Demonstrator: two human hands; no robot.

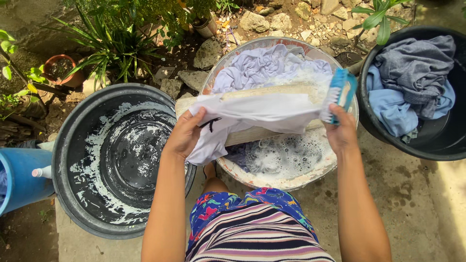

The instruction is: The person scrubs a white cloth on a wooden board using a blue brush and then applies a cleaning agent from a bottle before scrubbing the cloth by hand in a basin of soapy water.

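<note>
My left hand (186,132) grips a wet white garment (264,112) and holds it spread over a wooden washboard (272,90). The board lies across a round basin (347,94) of soapy water. My right hand (341,131) holds a blue scrub brush (338,95) with white bristles at the garment's right end, above the suds. More pale lavender laundry (264,65) is piled in the basin's far half.
A large black tub (77,160) with soap foam sits at the left. A black tub (439,145) of grey and blue clothes stands at the right. A blue container (19,177) is at the far left. Rocks, plants and a clay pot (60,68) lie beyond.
</note>
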